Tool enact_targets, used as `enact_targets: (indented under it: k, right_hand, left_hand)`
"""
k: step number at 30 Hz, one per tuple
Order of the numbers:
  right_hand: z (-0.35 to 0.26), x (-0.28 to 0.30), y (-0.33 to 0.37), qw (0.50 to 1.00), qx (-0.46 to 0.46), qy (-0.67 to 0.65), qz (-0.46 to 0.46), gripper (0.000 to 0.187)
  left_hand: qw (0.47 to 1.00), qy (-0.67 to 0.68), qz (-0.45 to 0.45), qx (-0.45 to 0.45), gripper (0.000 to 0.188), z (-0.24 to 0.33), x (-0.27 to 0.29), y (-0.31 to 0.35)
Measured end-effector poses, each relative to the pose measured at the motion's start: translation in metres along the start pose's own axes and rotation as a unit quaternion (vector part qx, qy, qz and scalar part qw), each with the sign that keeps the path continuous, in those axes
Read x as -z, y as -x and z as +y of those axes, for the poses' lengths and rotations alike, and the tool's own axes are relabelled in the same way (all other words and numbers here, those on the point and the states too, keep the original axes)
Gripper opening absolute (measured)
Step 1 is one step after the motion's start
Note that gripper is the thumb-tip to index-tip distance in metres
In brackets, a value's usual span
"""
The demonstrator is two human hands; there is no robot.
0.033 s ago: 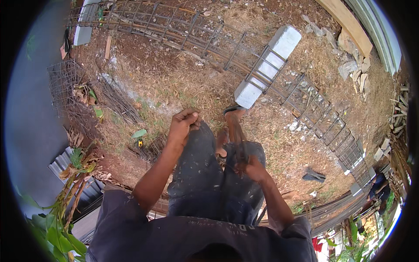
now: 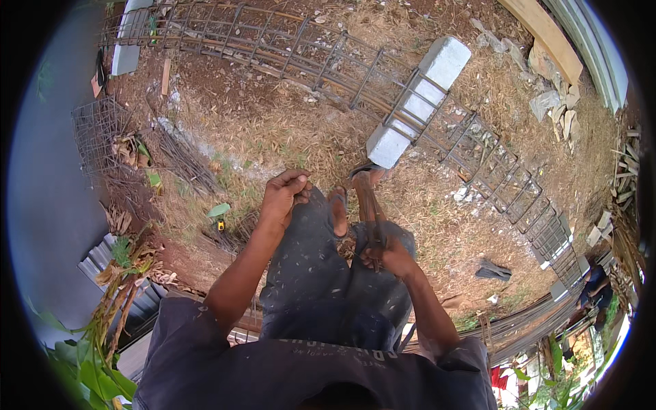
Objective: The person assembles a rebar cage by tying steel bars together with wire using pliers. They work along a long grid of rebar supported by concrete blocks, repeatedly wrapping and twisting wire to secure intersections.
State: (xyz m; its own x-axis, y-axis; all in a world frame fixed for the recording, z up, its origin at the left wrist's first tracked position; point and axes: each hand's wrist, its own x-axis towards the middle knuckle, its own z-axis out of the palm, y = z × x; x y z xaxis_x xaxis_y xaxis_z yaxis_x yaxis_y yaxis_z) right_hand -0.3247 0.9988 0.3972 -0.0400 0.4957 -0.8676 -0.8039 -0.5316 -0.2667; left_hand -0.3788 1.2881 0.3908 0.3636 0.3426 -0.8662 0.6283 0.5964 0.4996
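My left hand (image 2: 282,198) is raised above my left knee, fingers curled and thumb pressed to the forefinger; whatever it may pinch is too small to make out. My right hand (image 2: 393,260) is closed over my right thigh around a dark, narrow hand tool (image 2: 375,234) with slim metal arms, its exact kind blurred against my leg. Ahead of my feet lies a long rebar cage (image 2: 328,65), bars tied with square stirrups. A pale grey rectangular block (image 2: 437,72) sits crosswise at the cage, with stirrups around its middle. Neither hand touches the cage.
Loose steel rods (image 2: 184,160) and a mesh bundle (image 2: 99,130) lie to the left, with a yellow-and-black tape measure (image 2: 221,225) nearer me. A dark cloth-like item (image 2: 493,270) rests on the right. Planks (image 2: 547,34) stand far right; another person (image 2: 595,294) is at lower right.
My left foot shows further forward between my legs. The tool in my right hand has shifted slightly, and my left hand has barely moved.
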Motion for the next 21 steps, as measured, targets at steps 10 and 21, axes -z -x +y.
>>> enact_targets:
  k: [10,21]
  right_hand:
    - [-0.025,0.015,-0.268,0.788,-0.092,0.547,0.268,0.058]
    - [-0.031,-0.04,-0.372,0.952,-0.038,0.012,0.305,0.052]
  left_hand:
    - [0.968,-0.182,-0.15,0.09,0.011,0.032,-0.005,-0.088]
    - [0.944,-0.258,-0.147,0.145,0.005,0.107,0.021,-0.237]
